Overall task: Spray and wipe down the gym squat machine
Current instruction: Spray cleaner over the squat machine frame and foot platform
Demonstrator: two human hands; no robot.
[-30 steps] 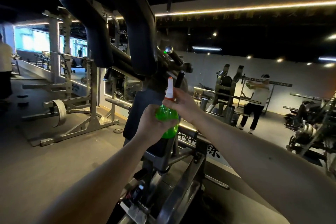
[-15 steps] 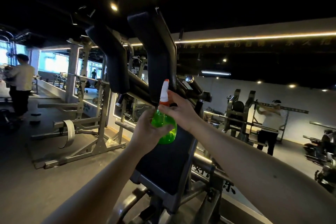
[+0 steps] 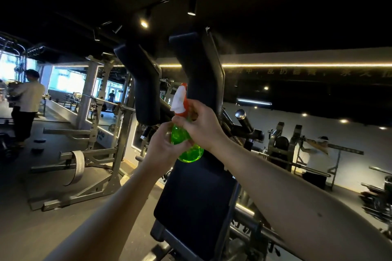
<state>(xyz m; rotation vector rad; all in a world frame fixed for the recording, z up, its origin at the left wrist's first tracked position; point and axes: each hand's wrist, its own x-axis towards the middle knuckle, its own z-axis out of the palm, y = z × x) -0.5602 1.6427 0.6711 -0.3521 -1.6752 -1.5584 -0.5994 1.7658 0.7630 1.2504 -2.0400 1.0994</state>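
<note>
Squat machine (image 3: 248, 131) stands directly in front of the person, filling the middle of a dim gym view. Its dark back pad (image 3: 197, 197) slopes up from the lower centre. 2 dark shoulder pads (image 3: 146, 87) rise above it toward the black ceiling.

2 bare forearms reach forward, and the hands meet just in front of the top of the back pad. Between them is a spray bottle (image 3: 191, 152) with a translucent green body and an orange and white spray head. The bottle is tilted, head uppermost, and the head sits in front of the gap between the 2 shoulder pads.

The left hand (image 3: 163, 148) has its grip curled round the green body from the left. The right hand (image 3: 203, 127) has its grip wrapped tightly round the bottle's neck, just under the spray head. Whether a finger is pressing the trigger cannot be told.

A grey power rack (image 3: 95, 133) stands on the dark floor to the left. A person in a white top (image 3: 28, 97) stands at the far left. Another person (image 3: 318, 154) is at a machine on the far right. A warm light strip (image 3: 297, 65) runs along the wall.
</note>
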